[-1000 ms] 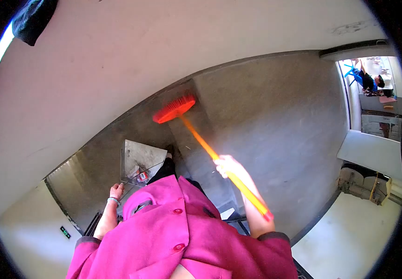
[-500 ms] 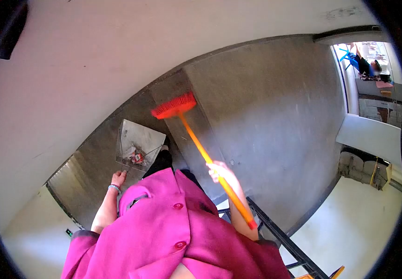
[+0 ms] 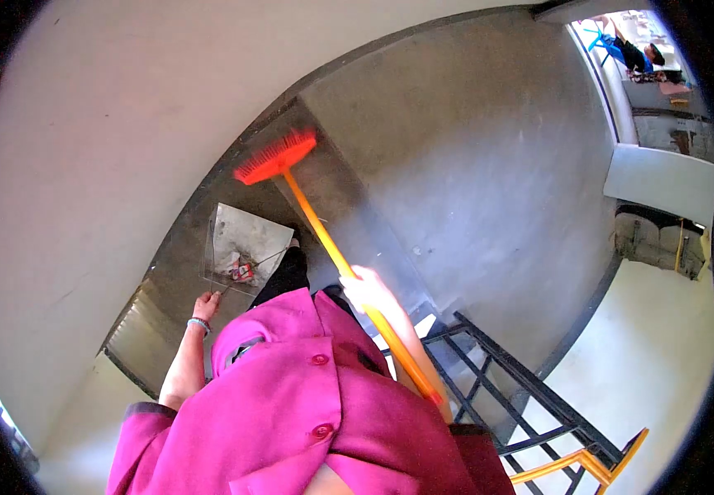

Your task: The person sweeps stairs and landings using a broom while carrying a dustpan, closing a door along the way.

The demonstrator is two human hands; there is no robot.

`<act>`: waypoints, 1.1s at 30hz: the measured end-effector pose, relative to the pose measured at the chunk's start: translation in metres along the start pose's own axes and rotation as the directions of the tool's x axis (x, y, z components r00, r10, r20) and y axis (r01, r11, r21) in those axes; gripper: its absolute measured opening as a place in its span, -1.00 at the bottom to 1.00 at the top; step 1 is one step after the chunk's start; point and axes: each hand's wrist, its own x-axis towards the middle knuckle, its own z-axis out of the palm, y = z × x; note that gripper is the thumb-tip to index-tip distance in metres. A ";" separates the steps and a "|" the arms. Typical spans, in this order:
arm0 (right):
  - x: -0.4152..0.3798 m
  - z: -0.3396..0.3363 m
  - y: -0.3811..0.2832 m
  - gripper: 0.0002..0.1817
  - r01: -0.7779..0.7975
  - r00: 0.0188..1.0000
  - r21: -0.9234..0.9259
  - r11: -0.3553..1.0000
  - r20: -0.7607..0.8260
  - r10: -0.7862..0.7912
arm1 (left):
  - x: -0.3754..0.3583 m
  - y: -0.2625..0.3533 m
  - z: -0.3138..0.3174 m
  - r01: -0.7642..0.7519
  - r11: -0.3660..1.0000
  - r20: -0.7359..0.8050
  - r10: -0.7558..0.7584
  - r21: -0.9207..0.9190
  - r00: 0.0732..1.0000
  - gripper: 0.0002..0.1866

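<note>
My right hand [image 3: 364, 290] is wrapped round the orange handle of a broom [image 3: 314, 221]. Its red bristled head points away from me, near the foot of the wall. Down at the left, my left hand [image 3: 207, 306] is closed on the thin wire handle of a metal dustpan [image 3: 251, 228]. Crumpled litter [image 3: 240, 269], red and white, lies in the pan with some dark dirt. The broom head is apart from the dustpan, beyond its far side.
Grey floor [image 3: 472, 165] stretches ahead and right, bounded by a pale wall [image 3: 126, 124]. A black metal frame [image 3: 530, 412] with yellow edging stands close at my right. Through a doorway at upper right, a person [image 3: 633, 56] is near a blue chair [image 3: 607, 45].
The broom and my right hand have shifted left in the view. My view has turned, so more of the black frame shows at the right. Both hands keep their grip.
</note>
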 end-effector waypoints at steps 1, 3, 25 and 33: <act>0.020 0.002 0.003 -0.86 -0.007 1.000 0.023 1.000 0.023 0.006 | -0.009 0.002 -0.002 0.000 1.000 -0.004 0.000 0.010 1.000 -0.68; 0.047 0.004 0.008 -0.86 -0.041 0.999 0.121 0.992 0.014 0.039 | -0.021 0.004 -0.007 -0.012 1.000 -0.037 0.012 0.002 0.999 -0.71; -0.132 -0.077 0.371 -0.89 0.083 0.996 0.132 0.988 -0.027 -0.080 | -0.109 -0.185 0.112 -0.034 0.995 -0.004 0.034 -0.097 0.999 -0.79; -0.099 -0.102 0.416 -0.82 0.201 0.979 0.360 0.911 -0.110 -0.172 | -0.099 -0.206 0.128 -0.110 0.993 0.020 0.111 -0.037 0.994 -0.76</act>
